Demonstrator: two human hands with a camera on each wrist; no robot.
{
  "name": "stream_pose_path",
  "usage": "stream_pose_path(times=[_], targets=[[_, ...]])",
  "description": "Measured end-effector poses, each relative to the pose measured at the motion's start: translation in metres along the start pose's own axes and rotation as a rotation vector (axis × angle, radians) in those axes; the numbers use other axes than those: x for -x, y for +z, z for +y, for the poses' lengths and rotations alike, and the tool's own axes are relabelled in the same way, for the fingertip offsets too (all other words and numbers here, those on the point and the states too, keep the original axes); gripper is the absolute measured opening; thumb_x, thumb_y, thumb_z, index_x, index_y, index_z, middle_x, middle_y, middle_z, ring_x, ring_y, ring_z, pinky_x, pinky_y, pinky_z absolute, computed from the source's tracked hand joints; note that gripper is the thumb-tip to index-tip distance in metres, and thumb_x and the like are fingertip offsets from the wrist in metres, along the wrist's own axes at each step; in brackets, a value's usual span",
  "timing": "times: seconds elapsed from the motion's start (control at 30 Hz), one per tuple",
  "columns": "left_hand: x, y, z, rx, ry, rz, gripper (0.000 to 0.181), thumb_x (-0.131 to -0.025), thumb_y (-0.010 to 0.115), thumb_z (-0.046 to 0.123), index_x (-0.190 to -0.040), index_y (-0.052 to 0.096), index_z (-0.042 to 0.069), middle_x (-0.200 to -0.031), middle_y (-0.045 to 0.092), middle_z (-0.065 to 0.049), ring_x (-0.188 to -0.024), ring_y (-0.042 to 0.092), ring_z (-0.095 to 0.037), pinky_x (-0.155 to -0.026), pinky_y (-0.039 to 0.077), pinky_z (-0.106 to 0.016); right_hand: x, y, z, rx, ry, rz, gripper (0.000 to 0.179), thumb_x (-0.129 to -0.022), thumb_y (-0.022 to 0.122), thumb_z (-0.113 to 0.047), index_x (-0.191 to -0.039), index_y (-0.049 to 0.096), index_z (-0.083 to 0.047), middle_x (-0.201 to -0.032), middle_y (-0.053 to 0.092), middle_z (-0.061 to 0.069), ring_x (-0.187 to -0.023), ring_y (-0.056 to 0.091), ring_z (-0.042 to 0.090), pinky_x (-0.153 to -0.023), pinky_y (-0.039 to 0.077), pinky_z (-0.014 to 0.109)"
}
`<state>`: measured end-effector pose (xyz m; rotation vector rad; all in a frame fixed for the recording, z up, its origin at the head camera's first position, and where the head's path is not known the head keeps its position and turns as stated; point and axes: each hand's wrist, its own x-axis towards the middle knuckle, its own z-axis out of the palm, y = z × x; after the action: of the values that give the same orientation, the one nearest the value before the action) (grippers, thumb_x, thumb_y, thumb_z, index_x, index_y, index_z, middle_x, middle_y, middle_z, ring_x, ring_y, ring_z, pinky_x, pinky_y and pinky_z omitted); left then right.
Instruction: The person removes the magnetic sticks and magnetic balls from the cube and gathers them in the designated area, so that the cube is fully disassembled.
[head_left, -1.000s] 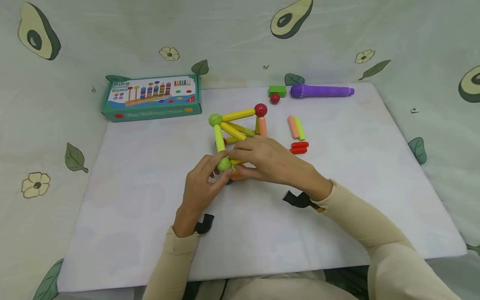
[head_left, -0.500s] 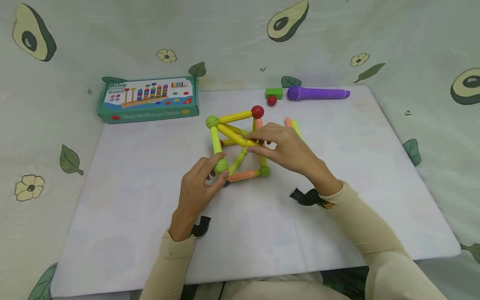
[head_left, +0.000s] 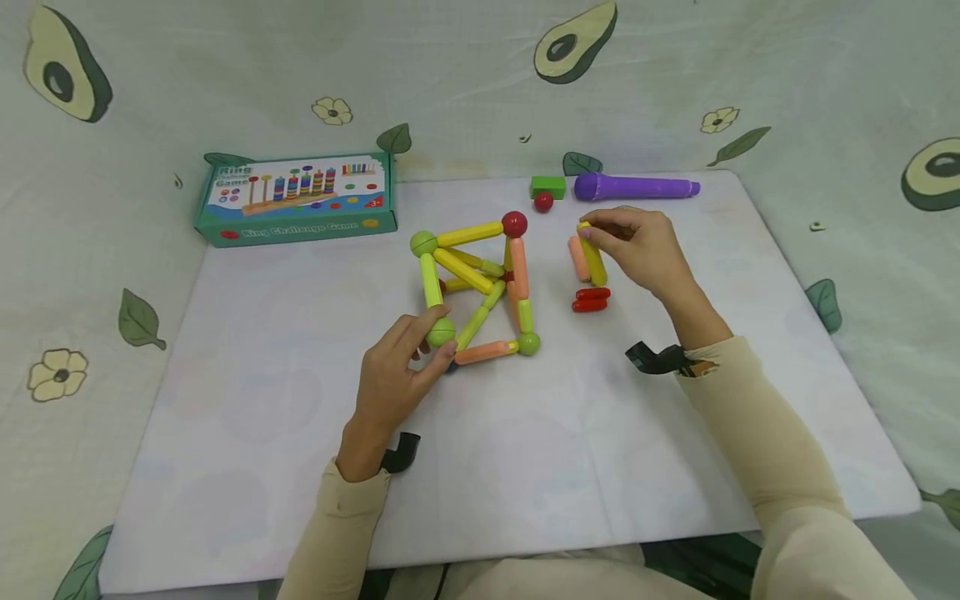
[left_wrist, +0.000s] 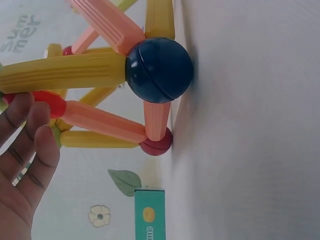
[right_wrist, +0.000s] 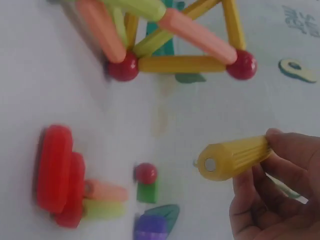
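Narrow is the grip of the right hand (head_left: 647, 250), pinching a yellow ribbed plastic stick (head_left: 595, 263) over the table (head_left: 300, 467), between its middle and its far right corner. Two red plastic sticks (head_left: 591, 300) lie near it. The left hand (head_left: 393, 371) holds a light green plastic ball (head_left: 441, 332) on a frame of coloured sticks and balls (head_left: 470, 233), around the table's middle. At the far left corner, a flat green cardboard box (head_left: 296, 225) says "Ring Challenge Game".
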<state>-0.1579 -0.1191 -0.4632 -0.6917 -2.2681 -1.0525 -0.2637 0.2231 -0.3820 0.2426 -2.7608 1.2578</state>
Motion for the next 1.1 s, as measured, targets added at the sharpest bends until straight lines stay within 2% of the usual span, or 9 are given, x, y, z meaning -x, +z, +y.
stream_pose_path(times=[0.1,0.27,0.57,0.7,0.9,1.1], targets=[[0.001,0.000,-0.001,-0.001,-0.002,0.000,0.047,-0.101,0.053,0.049,-0.132,0.063,0.015,-0.087,0.059,-0.005,-0.069,0.056,-0.018,-0.055,0.051,-0.031,-0.010,-0.005,0.018,0.020,0.076,0.012,0.038,-0.095,0.068,-0.038,-0.120,0.074,-0.009,-0.115,0.071,0.008,-0.099,0.065,0.016,-0.083,0.053,0.022],[0.002,0.000,-0.001,-0.006,-0.003,-0.003,0.046,-0.101,0.053,0.048,-0.133,0.062,0.016,-0.087,0.059,-0.004,-0.069,0.055,-0.016,-0.055,0.050,-0.029,-0.024,-0.005,0.045,0.079,0.203,0.004,0.044,-0.097,0.065,-0.042,-0.125,0.071,-0.010,-0.118,0.070,0.010,-0.105,0.063,0.021,-0.088,0.051,0.033],[0.005,-0.002,-0.003,-0.013,-0.018,0.000,0.047,-0.101,0.053,0.050,-0.133,0.062,0.017,-0.086,0.058,-0.003,-0.068,0.056,-0.017,-0.055,0.050,-0.030,-0.045,0.008,0.075,0.158,0.292,-0.085,0.044,-0.098,0.063,-0.041,-0.126,0.069,-0.007,-0.116,0.068,0.014,-0.102,0.057,0.026,-0.085,0.047,0.039],[0.005,-0.001,-0.003,-0.009,-0.016,-0.005,0.047,-0.101,0.053,0.050,-0.133,0.062,0.016,-0.086,0.058,-0.003,-0.068,0.056,-0.018,-0.055,0.050,-0.030,-0.049,0.011,0.081,0.177,0.313,-0.102,0.041,-0.097,0.066,-0.037,-0.123,0.070,-0.005,-0.114,0.067,0.015,-0.101,0.055,0.028,-0.084,0.046,0.038],[0.004,0.000,-0.002,-0.008,-0.011,-0.004,0.048,-0.101,0.053,0.050,-0.133,0.062,0.015,-0.086,0.058,-0.003,-0.068,0.056,-0.018,-0.054,0.051,-0.031,-0.051,0.014,0.089,0.202,0.300,-0.112,0.037,-0.096,0.069,-0.035,-0.114,0.070,-0.003,-0.104,0.066,0.016,-0.093,0.054,0.028,-0.078,0.044,0.036],[0.002,0.001,-0.001,-0.003,-0.006,-0.004,0.048,-0.101,0.053,0.050,-0.133,0.061,0.016,-0.087,0.059,-0.003,-0.069,0.056,-0.018,-0.055,0.050,-0.030,-0.044,0.010,0.085,0.281,0.268,-0.134,0.043,-0.101,0.059,-0.038,-0.121,0.064,-0.001,-0.110,0.063,0.018,-0.096,0.053,0.031,-0.081,0.046,0.041]])
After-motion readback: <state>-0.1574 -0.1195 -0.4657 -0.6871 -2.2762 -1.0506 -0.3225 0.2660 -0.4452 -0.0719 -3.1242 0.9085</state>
